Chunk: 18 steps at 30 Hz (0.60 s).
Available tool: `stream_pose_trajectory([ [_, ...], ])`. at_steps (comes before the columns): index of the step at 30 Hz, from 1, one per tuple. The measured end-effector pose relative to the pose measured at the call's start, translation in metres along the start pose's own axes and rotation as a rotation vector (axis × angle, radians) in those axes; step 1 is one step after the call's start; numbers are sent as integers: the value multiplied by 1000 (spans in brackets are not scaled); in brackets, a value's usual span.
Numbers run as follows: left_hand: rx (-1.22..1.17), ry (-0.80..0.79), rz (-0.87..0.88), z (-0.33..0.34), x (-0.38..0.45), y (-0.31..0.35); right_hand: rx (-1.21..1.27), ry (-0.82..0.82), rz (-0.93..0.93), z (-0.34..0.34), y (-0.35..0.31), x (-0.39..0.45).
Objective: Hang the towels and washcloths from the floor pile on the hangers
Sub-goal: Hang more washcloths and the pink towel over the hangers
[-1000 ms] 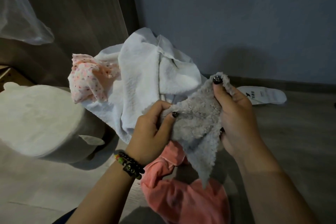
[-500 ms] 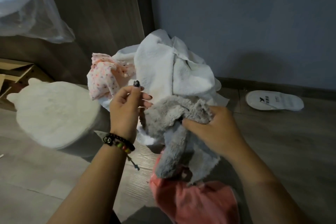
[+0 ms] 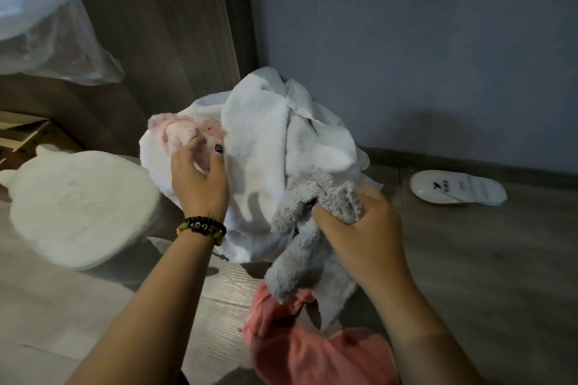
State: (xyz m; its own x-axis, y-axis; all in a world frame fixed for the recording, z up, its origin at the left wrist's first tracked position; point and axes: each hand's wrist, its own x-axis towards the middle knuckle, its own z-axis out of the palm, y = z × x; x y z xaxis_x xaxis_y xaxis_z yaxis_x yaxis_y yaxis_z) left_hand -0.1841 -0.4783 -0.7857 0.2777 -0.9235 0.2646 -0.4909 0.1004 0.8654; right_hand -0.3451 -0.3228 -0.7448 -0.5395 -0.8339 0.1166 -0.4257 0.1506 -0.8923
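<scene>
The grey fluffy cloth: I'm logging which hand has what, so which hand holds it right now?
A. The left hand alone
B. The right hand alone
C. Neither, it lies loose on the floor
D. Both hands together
B: the right hand grips the bunched grey fluffy cloth, while the left hand is over at the pink spotted cloth.

1. The left hand [image 3: 200,178] has let go of the grey washcloth [image 3: 300,247] and reached away to the pink spotted cloth [image 3: 184,134], fingers now on it.
2. The right hand [image 3: 359,228] alone grips the grey washcloth, now bunched and hanging below its fist rather than stretched between both hands.
</scene>
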Motion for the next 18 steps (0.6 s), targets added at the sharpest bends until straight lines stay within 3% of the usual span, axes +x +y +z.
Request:
stream_pose_trajectory([
  [3, -282, -146, 58, -5, -15, 36, 110, 119, 59, -5, -3, 4],
  [7, -576, -419, -26, -14, -38, 68, 238, 164, 41, -7, -9, 9],
  [13, -631, -524, -42, -20, -53, 74, 100, 3, -68, 2, -5, 11],
  [18, -639, -621, -104, -26, -53, 75, -63, 40, -165, 15, 0, 11],
])
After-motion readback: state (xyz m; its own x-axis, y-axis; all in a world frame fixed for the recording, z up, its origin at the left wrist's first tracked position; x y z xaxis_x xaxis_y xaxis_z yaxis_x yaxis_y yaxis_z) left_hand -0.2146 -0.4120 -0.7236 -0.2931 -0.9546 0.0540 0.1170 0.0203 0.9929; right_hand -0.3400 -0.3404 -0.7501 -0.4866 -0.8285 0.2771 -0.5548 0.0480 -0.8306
